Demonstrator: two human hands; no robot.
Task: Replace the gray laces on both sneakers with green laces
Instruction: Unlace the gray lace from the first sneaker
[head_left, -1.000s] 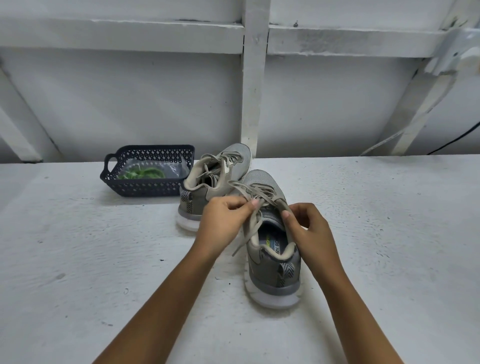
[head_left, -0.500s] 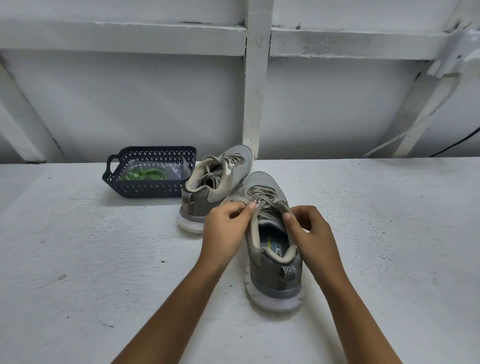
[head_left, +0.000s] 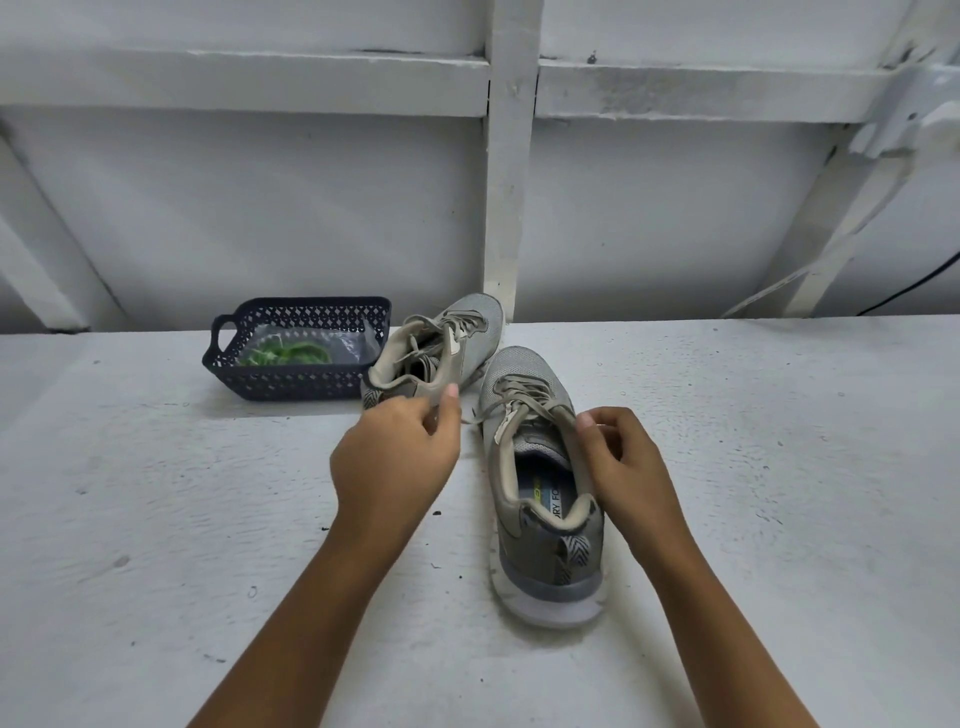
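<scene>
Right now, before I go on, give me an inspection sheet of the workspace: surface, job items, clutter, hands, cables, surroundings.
Surface: white textured table, a few dark specks.
Job's things: near sneaker and far sneaker, both threaded with gray laces; green laces lie bagged in the dark basket.
Clutter: nothing seen.
Hands: left hand pinches a loose lace end of the near sneaker; right hand pinches at that sneaker's right collar.
Cables: black cable at far right, against the wall.
Surroundings: white wall with painted beams.
</scene>
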